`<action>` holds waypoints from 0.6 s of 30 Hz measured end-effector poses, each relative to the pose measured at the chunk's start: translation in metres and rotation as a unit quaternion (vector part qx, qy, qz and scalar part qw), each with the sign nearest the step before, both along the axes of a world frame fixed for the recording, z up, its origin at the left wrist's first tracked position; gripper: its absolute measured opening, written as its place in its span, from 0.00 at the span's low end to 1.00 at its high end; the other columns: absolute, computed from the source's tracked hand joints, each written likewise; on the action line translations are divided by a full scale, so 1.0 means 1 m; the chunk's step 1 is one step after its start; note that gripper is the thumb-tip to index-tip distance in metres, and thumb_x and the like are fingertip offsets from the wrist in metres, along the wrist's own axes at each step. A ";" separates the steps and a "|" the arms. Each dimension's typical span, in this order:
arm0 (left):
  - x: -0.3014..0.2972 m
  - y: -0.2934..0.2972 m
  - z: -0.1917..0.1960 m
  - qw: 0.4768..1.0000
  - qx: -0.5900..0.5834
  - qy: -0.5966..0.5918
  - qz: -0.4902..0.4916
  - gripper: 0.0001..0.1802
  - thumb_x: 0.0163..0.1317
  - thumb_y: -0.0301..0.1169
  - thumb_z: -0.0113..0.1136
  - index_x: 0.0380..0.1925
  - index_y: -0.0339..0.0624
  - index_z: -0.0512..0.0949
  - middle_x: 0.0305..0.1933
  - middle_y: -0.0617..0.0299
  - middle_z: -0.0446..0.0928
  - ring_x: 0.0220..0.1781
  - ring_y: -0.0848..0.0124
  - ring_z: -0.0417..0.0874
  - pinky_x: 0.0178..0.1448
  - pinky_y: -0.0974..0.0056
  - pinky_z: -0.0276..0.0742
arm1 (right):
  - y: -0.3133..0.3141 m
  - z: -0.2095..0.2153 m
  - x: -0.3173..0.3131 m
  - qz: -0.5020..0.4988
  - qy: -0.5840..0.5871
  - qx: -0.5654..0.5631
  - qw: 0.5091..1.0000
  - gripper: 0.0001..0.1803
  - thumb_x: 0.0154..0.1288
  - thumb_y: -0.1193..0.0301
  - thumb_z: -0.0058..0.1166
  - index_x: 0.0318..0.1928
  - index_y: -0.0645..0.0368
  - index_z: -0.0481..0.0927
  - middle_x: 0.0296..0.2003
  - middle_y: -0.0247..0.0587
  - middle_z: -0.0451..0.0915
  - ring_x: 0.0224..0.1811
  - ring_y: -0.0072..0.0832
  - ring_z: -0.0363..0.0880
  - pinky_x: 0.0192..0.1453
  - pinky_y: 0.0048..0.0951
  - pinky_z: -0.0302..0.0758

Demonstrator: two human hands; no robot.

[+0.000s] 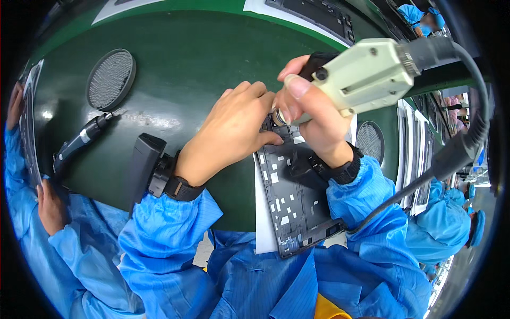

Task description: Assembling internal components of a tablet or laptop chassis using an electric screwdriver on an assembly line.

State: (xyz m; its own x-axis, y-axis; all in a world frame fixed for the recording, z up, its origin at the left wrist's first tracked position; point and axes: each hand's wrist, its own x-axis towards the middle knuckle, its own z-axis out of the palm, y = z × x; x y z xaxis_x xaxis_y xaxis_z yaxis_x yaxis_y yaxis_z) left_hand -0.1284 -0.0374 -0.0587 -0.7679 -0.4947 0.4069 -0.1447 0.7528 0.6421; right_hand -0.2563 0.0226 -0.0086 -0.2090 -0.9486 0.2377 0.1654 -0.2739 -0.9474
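Note:
My right hand grips a cream-coloured electric screwdriver, its body slanting up to the right and its metal nose pointing down at the far end of a black panel. This panel looks like a laptop casing part and carries many small white pads. At its far left corner, my left hand holds it with bent fingers, the thumb lying on its surface next to the screwdriver's nose. The screwdriver tip is hidden by my fingers. White sheet material shows beneath the panel.
Left on the green table are a round grey textured dish and a dark handheld screwdriver. A second dish and stacked panels stand right. The cable crosses my right arm. A co-worker's hand holds a panel at far left.

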 end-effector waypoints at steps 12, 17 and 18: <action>0.083 0.195 0.010 0.858 0.451 -0.172 0.172 0.16 0.57 0.36 0.60 0.35 0.30 0.78 0.29 0.51 0.81 0.31 0.65 0.83 0.36 0.66 0.77 | 0.079 0.070 -0.084 -0.235 0.015 0.020 0.972 0.21 0.63 0.63 0.50 0.52 0.64 0.70 0.13 0.25 0.59 0.14 0.15 0.57 0.23 0.20 0.59; 0.040 0.230 -0.016 0.790 0.585 0.079 0.168 0.16 0.57 0.29 0.59 0.41 0.29 0.75 0.38 0.57 0.79 0.38 0.74 0.78 0.43 0.69 0.73 | 0.192 0.024 -0.169 -0.334 0.130 0.241 0.902 0.21 0.57 0.64 0.59 0.47 0.61 0.69 0.20 0.30 0.70 0.17 0.17 0.68 0.20 0.19 0.67; 0.035 0.233 -0.010 0.770 0.609 0.089 0.167 0.16 0.57 0.28 0.59 0.43 0.29 0.74 0.40 0.59 0.78 0.40 0.75 0.76 0.45 0.70 0.72 | 0.211 0.014 -0.175 -0.334 0.162 0.227 0.900 0.23 0.58 0.67 0.58 0.51 0.62 0.67 0.23 0.31 0.71 0.19 0.18 0.70 0.22 0.19 0.69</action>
